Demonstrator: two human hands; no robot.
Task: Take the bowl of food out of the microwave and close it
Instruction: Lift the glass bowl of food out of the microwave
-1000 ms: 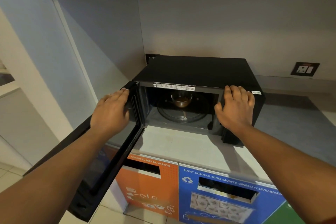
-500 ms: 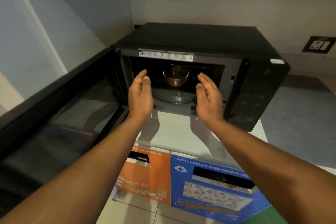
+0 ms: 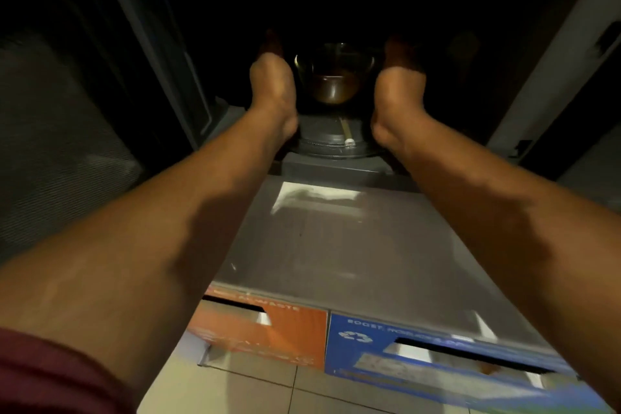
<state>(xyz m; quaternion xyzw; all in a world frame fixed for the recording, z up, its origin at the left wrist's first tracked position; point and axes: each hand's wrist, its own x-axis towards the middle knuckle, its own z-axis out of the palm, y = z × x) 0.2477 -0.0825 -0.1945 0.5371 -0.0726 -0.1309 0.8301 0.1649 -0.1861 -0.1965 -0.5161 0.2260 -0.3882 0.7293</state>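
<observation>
Though both hands flank the bowl (image 3: pixel 334 79); fingers (image 3: pixel 270 44) vanish in dark, state unclear.

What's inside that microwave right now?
A glass bowl of brown food on the turntable, left hand and right hand beside it. Fingertips and back wall are lost in darkness.

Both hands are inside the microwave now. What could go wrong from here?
1. The bowl holds brown liquid; tilting it on the way out may spill it.
2. The left hand and right hand flank it bare; just-heated glass might burn.
3. The cavity is dark and the fingers are hidden, so grip is unclear.
</observation>
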